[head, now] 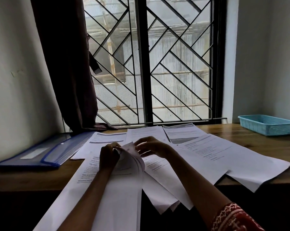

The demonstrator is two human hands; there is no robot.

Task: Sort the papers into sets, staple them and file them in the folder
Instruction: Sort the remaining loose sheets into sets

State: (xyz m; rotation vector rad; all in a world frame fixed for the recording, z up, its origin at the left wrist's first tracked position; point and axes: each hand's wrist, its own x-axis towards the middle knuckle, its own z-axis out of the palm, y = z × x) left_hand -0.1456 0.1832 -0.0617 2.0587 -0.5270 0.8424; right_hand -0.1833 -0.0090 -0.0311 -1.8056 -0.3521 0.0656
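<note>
Papers' (131, 157) curled top corner hides left hand's (108, 157) fingertips.

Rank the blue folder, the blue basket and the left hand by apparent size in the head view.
1. blue folder
2. blue basket, though it sits farther away
3. left hand, near the camera, so its true rank against the basket is unsure

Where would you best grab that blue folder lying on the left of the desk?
Probably by the long near edge of the blue folder, coming from the right, beside the papers. It lies flat on the wooden desk with its far side close to the wall and curtain, so only the near edge looks open for fingers to slide under.
</note>
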